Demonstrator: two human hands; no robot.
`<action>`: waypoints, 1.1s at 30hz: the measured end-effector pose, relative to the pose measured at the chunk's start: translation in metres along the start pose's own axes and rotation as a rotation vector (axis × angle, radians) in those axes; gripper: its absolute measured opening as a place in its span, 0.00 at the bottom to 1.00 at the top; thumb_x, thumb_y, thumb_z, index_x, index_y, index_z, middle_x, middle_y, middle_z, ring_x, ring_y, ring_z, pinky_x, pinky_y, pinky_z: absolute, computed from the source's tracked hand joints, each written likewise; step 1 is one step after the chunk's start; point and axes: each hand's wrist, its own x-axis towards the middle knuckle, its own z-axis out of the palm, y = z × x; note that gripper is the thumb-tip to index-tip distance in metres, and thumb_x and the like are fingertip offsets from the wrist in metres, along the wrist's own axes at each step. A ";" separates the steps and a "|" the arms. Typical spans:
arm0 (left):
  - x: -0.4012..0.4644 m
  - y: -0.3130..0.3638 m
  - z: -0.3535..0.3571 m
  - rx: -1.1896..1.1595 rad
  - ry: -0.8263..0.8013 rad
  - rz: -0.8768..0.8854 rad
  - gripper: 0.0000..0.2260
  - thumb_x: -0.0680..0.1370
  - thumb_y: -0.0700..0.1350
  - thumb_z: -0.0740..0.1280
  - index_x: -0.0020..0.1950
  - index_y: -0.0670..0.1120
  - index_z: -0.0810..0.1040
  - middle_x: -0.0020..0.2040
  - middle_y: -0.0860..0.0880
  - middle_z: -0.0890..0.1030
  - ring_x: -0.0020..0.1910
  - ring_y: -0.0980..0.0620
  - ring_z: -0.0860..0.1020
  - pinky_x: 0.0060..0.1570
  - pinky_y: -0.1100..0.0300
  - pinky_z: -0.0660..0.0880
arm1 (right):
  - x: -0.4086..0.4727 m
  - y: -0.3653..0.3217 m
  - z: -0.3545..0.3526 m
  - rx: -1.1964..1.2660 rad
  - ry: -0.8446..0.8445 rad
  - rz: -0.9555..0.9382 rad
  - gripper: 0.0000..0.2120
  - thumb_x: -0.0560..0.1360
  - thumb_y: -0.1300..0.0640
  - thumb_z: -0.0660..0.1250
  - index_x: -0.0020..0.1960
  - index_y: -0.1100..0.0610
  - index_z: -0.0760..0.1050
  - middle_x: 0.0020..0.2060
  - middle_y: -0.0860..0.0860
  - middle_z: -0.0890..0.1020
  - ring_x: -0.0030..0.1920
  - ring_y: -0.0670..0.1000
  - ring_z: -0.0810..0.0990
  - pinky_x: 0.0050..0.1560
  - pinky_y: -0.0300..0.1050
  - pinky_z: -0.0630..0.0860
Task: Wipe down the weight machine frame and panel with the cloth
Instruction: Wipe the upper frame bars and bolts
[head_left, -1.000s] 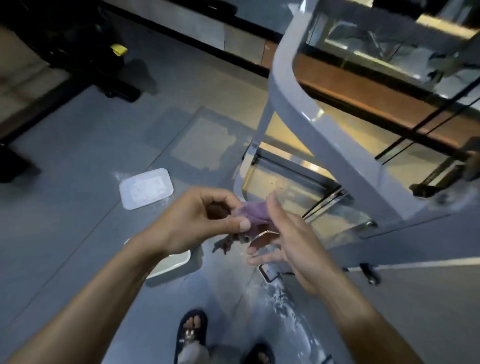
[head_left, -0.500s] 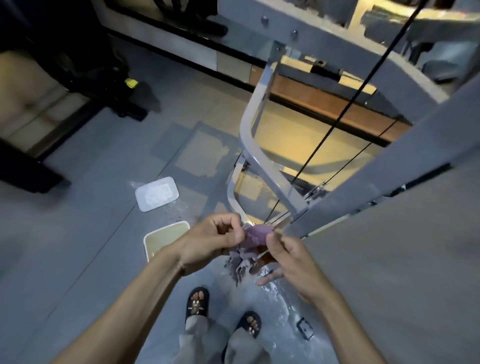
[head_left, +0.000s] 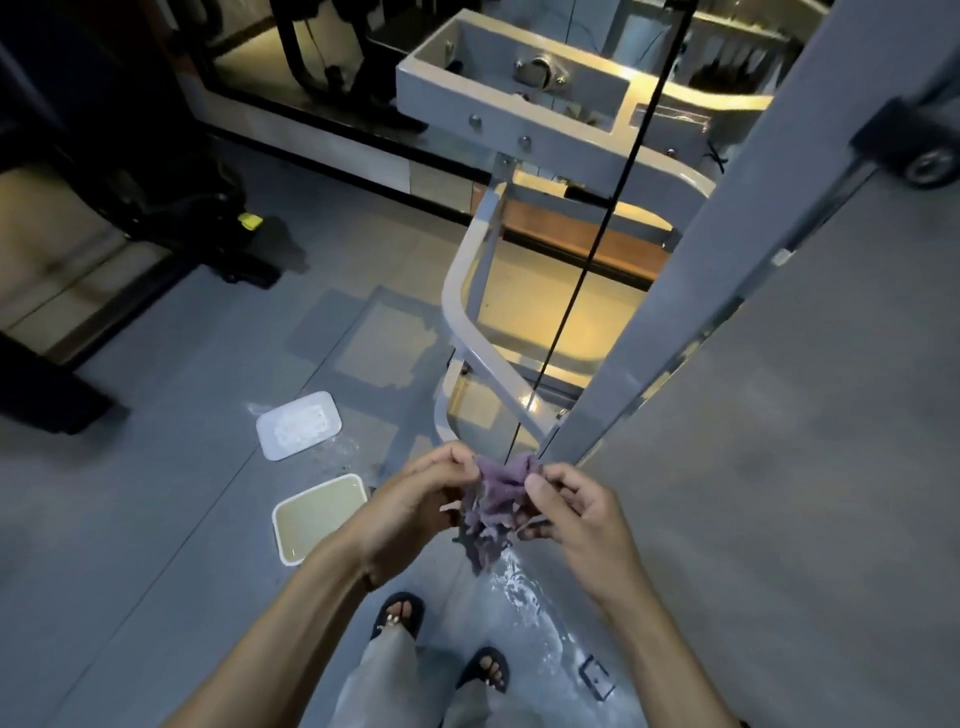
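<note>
Far left of the hands: dark exercise equipment with a small yellow knob (head_left: 250, 222) on the grey tiled floor (head_left: 156, 467). Nearer, left of the left hand: flat white rectangular plastic lid (head_left: 298, 425), and just below it an open white rectangular tub of yellowish liquid (head_left: 317, 516), partly behind the left wrist. Left hand (head_left: 415, 514) curled, thumb and fingers pinching the upper left edge of a crumpled purple cloth (head_left: 493, 506). Cloth held between both hands in mid-air, ragged lower end hanging free, not touching the machine. Right hand (head_left: 576, 514) curled too, pinching the cloth's upper right edge. Above and beyond the hands: pale grey curved steel tube frame (head_left: 457, 291) of the weight machine, with a thin black cable (head_left: 597, 228) running down toward the cloth. Right of the right hand: broad flat grey panel (head_left: 779, 467). Below the hands: two feet in dark sandals (head_left: 397, 616), wet streak on the floor (head_left: 524, 587) beside them.
</note>
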 end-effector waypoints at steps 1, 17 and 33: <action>0.001 0.003 -0.003 -0.024 0.032 0.015 0.14 0.76 0.49 0.66 0.50 0.37 0.74 0.47 0.39 0.79 0.47 0.42 0.76 0.44 0.50 0.73 | 0.000 0.000 -0.001 0.025 -0.007 0.001 0.06 0.82 0.60 0.67 0.49 0.59 0.83 0.43 0.58 0.86 0.42 0.55 0.83 0.46 0.49 0.81; 0.064 0.087 -0.068 0.416 -0.293 0.109 0.07 0.84 0.46 0.66 0.48 0.45 0.76 0.41 0.46 0.78 0.38 0.51 0.74 0.38 0.60 0.70 | 0.045 -0.037 0.046 0.043 -0.203 0.055 0.17 0.75 0.58 0.71 0.62 0.64 0.78 0.53 0.62 0.85 0.51 0.58 0.83 0.54 0.47 0.79; 0.066 0.028 -0.110 -0.349 -0.327 -0.477 0.39 0.80 0.71 0.56 0.74 0.38 0.73 0.73 0.35 0.73 0.74 0.35 0.70 0.76 0.36 0.63 | 0.047 -0.047 0.088 0.593 0.294 0.051 0.15 0.77 0.56 0.65 0.59 0.63 0.81 0.53 0.61 0.86 0.51 0.53 0.86 0.43 0.44 0.82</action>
